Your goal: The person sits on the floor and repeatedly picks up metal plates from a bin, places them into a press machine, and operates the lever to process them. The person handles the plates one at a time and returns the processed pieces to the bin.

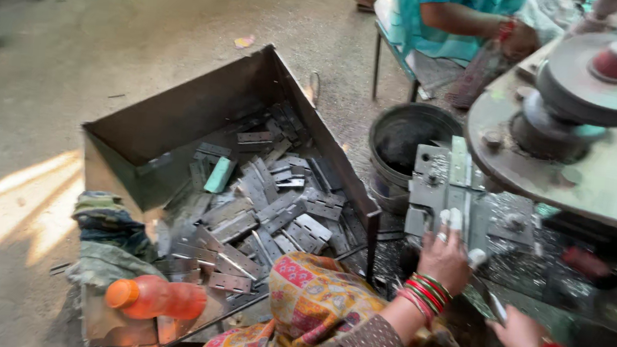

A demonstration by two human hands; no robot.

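Head view: the left hand [444, 256], fingertips taped white, presses a grey metal hinge [447, 187] flat against the bed of the machine [606, 170], fingers curled over its lower edge, while the right hand [519, 333] closes loosely on a thin tool [489, 301] just beside it. The step in hand appears to be seating one hinge at the press (more lie heaped in the open metal bin [179, 121] beside an orange bottle [155, 298]); the next move would call for squaring the hinge before either hand lets go
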